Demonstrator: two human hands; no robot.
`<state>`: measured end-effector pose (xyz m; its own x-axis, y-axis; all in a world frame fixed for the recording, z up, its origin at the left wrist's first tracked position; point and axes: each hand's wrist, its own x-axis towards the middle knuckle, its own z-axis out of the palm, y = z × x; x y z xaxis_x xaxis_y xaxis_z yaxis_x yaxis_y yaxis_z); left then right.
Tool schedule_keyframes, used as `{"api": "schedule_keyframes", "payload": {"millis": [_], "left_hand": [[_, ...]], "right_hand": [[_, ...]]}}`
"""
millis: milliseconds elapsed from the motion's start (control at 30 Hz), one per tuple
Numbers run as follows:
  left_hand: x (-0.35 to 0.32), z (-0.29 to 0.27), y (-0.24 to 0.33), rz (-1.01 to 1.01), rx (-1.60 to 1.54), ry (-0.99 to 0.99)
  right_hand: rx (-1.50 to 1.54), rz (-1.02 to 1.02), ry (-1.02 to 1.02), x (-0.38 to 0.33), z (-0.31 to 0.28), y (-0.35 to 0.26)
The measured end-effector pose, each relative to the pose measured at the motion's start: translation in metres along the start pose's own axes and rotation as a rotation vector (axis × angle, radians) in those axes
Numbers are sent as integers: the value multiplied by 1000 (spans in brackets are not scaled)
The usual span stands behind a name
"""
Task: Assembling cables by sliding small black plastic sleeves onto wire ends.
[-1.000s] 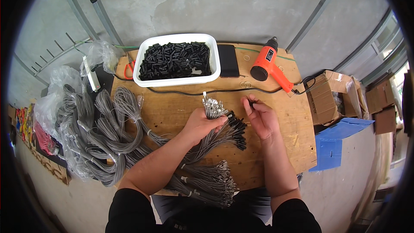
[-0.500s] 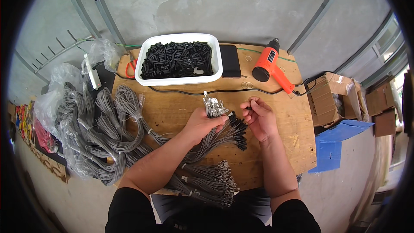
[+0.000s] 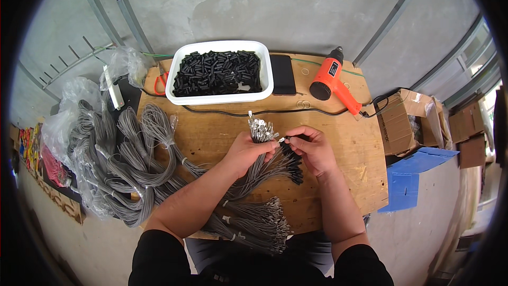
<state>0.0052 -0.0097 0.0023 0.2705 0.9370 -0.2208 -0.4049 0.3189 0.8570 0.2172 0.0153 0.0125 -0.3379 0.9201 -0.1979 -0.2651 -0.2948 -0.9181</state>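
Observation:
My left hand [image 3: 247, 152] is closed around a bundle of grey cables whose silvery metal terminals [image 3: 260, 130] fan out above the fist. One terminal [image 3: 281, 141] sticks out to the right from between its thumb and forefinger. At that terminal, my right hand [image 3: 313, 151] pinches a small black sleeve [image 3: 288, 139] between thumb and fingertips. Below the hands hang cable ends capped with black sleeves [image 3: 292, 164]. A white tub [image 3: 267, 85] heaped with loose black sleeves [image 3: 217, 73] stands beyond my hands.
An orange heat gun [image 3: 332, 77] lies at the back right, its black cord crossing the wooden table [image 3: 349, 153]. Beside the tub is a flat black case [image 3: 282, 76]. Grey cable coils [image 3: 129, 169] cover the left side. Orange-handled pliers [image 3: 161, 81] lie left of the tub.
My right hand has moved left and slightly down, bringing its black sleeve to the terminal held out by my left hand. My left hand has barely shifted.

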Motion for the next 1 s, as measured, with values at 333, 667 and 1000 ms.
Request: {"api": "schedule_keyframes", "payload": {"millis": [333,667,1000], "left_hand": [[0,-1,0,-6,8,-4],[1,-1,-1,21,38,-37],[0,0,1,35,80,-26]], "right_hand": [[-41,4,-12,-1,1,-1],[-61,-103,37,0,3,7],[-80,-66,59,-1,8,5]]}}
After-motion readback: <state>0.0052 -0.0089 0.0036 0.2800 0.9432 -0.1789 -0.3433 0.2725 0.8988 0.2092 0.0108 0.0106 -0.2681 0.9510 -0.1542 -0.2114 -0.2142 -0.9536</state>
